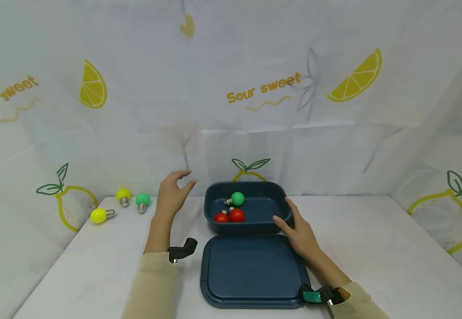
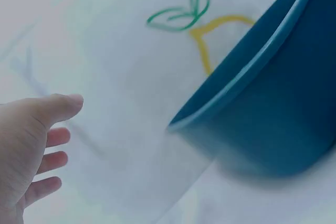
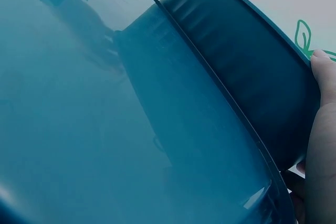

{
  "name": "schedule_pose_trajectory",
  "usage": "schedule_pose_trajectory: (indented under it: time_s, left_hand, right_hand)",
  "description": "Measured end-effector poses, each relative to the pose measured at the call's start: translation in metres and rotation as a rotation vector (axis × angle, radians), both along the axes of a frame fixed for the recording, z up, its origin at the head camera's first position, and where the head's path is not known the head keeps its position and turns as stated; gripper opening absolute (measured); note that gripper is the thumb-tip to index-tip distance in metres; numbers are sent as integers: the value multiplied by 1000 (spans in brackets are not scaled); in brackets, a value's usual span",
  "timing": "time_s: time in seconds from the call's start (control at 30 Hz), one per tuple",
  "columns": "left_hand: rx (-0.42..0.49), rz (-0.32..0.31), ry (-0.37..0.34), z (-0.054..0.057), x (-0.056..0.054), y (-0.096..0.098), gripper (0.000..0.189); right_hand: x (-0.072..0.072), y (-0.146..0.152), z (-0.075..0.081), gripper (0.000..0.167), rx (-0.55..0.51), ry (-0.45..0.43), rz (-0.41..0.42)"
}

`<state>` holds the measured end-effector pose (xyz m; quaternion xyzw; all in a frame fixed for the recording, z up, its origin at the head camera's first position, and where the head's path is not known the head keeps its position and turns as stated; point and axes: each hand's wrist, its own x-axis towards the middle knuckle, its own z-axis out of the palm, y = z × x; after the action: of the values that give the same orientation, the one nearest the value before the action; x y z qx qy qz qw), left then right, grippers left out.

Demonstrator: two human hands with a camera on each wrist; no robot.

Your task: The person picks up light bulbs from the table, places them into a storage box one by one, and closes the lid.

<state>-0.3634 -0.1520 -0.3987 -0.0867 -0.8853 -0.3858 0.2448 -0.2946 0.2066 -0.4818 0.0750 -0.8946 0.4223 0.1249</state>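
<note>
In the head view, a dark blue box (image 1: 239, 228) holds a green bulb (image 1: 237, 198) and two red bulbs (image 1: 236, 215) toward its left side. My right hand (image 1: 302, 237) grips the box's right end, thumb at the rim; in the right wrist view its other fingers are mostly hidden. My left hand (image 1: 170, 195) hangs in the air left of the box, fingers loosely bent, thumb apart, holding nothing. In the left wrist view, a gap separates this hand (image 2: 26, 150) from the box wall (image 2: 262, 129).
The flat blue lid (image 1: 255, 272) lies in front of the box, under my right forearm. To the left on the white table are two yellow bulbs (image 1: 98, 215) and a green bulb (image 1: 143, 199). A printed white cloth (image 1: 255, 150) hangs behind.
</note>
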Motion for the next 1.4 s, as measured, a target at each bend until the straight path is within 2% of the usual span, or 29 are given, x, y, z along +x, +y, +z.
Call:
schedule_pose_trajectory:
  time_s: [0.17, 0.3, 0.43, 0.57, 0.67, 0.77, 0.83, 0.97, 1.17, 1.4]
  left_hand:
    - [-20, 125, -46, -7, 0, -23, 43]
    - [-17, 263, -76, -17, 0, -36, 45]
    - [40, 398, -61, -34, 1, -52, 49]
    - [97, 474, -34, -54, 0, -67, 56]
    - [164, 476, -51, -68, -1, -75, 67]
    - [229, 438, -113, -76, -4, -78, 80]
    - [242, 411, -164, -78, -6, -79, 82]
    - [255, 389, -200, -77, -6, -78, 70]
    - [309, 385, -164, -79, -6, -78, 53]
    - [289, 370, -162, -80, -6, -75, 41]
  right_hand:
    - [0, 0, 1, 76, -8, -6, 9]
    - [0, 1, 1, 75, -5, -7, 8]
    - [0, -1, 2, 75, -13, -13, 9]
    - [0, -2, 2, 77, -17, -19, 17]
    - [1, -2, 2, 77, -14, -18, 16]
    - [1, -2, 2, 77, -17, -13, 13]
    - [1, -1, 2, 77, -21, -14, 14]
    - [1, 0, 3, 77, -25, -31, 3]
    - [-1, -1, 1, 77, -11, -30, -16]
    - [1, 0, 0, 76, -7, -14, -20]
